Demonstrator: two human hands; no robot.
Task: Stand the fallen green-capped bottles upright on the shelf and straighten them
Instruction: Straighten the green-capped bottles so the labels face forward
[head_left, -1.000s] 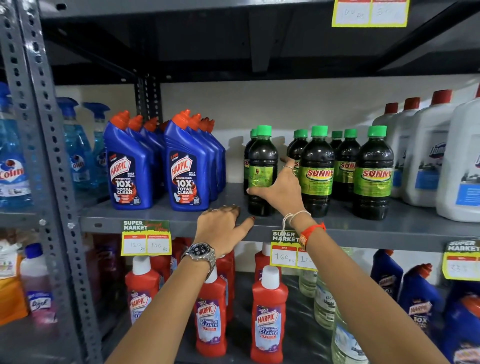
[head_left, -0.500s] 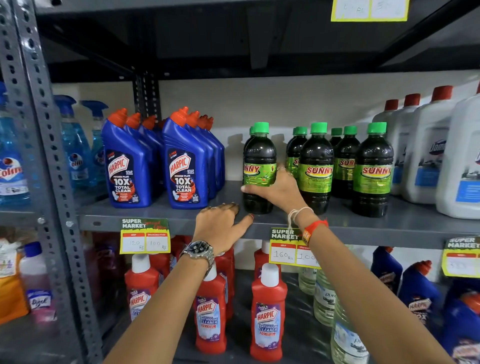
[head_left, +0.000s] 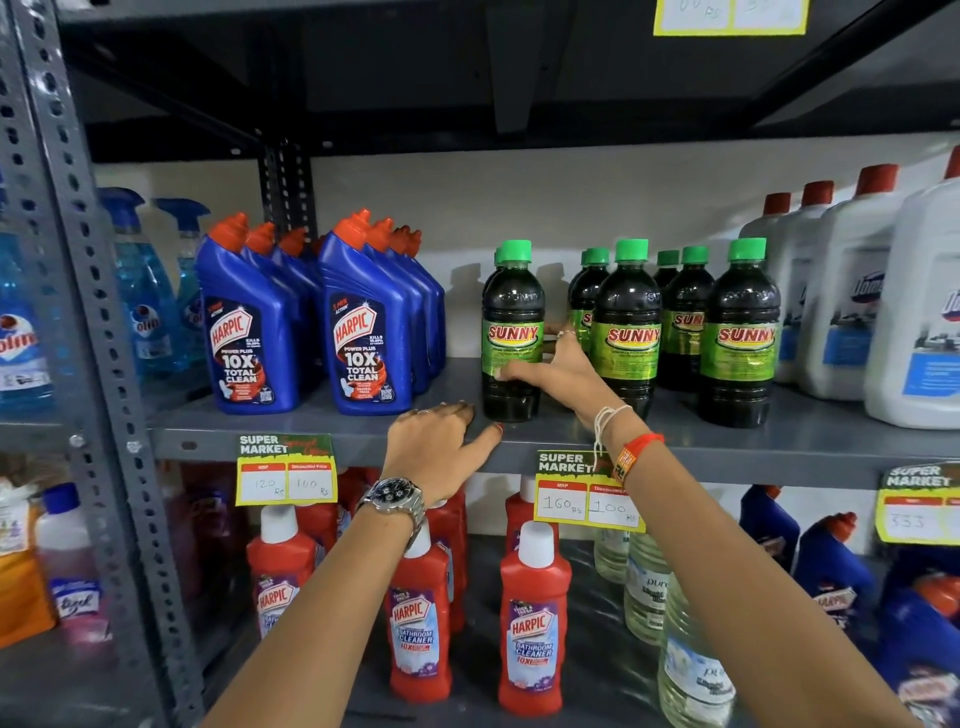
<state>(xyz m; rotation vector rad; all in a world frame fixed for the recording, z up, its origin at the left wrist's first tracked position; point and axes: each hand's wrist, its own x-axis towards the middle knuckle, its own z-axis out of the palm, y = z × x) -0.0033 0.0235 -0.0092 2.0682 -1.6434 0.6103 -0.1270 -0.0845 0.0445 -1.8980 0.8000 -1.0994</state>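
Several dark bottles with green caps and green SUNNY labels stand upright on the grey shelf (head_left: 322, 415). My right hand (head_left: 558, 371) is wrapped around the lower part of the leftmost front bottle (head_left: 511, 312), whose label faces me. Other SUNNY bottles (head_left: 740, 332) stand in rows to its right. My left hand (head_left: 434, 449) rests fingers-down on the shelf's front edge, just left of that bottle, holding nothing.
Blue Harpic bottles (head_left: 366, 332) stand left of the SUNNY bottles, white jugs (head_left: 852, 301) with red caps to the right. Blue spray bottles (head_left: 145, 291) sit far left behind a perforated upright post (head_left: 78, 260). Red Harpic bottles (head_left: 532, 618) fill the shelf below. Price tags (head_left: 285, 470) hang on the edge.
My right hand has turned the leftmost front bottle so its SUNNY label now faces forward. My left hand has stayed on the shelf edge.
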